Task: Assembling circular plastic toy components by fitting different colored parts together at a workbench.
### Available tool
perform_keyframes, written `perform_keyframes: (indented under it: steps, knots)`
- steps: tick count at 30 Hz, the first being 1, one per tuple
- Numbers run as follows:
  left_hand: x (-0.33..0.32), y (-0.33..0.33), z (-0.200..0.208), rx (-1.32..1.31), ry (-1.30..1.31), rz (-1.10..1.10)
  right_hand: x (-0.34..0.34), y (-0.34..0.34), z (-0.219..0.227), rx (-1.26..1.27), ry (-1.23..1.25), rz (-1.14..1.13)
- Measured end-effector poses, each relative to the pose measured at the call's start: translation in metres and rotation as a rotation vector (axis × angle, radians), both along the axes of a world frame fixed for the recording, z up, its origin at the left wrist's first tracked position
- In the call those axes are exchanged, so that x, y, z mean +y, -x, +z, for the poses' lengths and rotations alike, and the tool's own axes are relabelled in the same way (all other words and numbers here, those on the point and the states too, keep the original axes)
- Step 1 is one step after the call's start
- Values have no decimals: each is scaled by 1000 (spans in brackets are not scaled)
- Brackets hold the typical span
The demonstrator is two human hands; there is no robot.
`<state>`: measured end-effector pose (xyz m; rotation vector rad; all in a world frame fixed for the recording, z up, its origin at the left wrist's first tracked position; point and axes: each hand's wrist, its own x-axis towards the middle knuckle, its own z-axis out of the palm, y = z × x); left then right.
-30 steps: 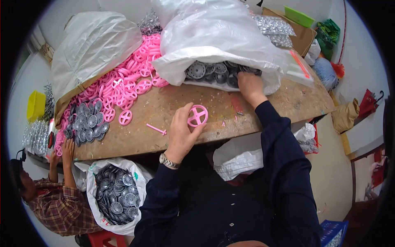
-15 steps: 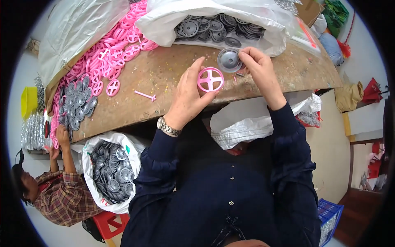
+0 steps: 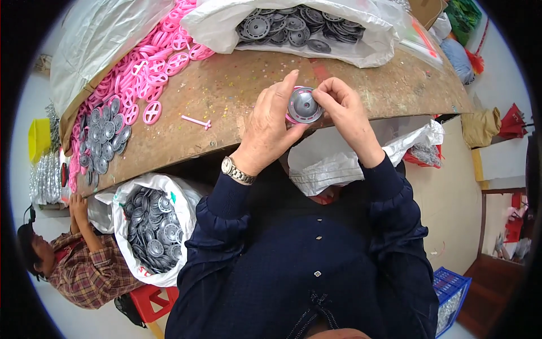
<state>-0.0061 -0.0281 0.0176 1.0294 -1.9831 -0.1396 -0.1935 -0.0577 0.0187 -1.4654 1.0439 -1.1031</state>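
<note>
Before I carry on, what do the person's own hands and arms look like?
The left hand and right hand are ungloved. The left sleeve and right sleeve are dark navy, gathered near their ends. A silver-toned watch with a link band is worn on the left; none shows on the right.

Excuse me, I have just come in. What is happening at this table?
A person is working with both bare hands above the near edge of a wooden table. The left hand holds a pink wheel, and the right hand holds a grey disc over it, so only some pink edge shows. More grey discs lie in the open white bag farther back, and a heap of pink wheels lies to the left.
</note>
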Motion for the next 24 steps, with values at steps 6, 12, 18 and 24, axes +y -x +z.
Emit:
perform_keyframes:
  steps: [6,12,18,24]
  knots:
    - [5,0,-3,76,-78,5,9,-7,1,-163,-31,-25]
    - [15,1,1,760,-733,-295,13,-11,-3,-133,151,-117]
    - [20,5,-4,944,-909,-349,27,-15,2,-10,219,-139]
    - [22,8,-6,883,-796,-332,33,-10,9,-43,160,-65]
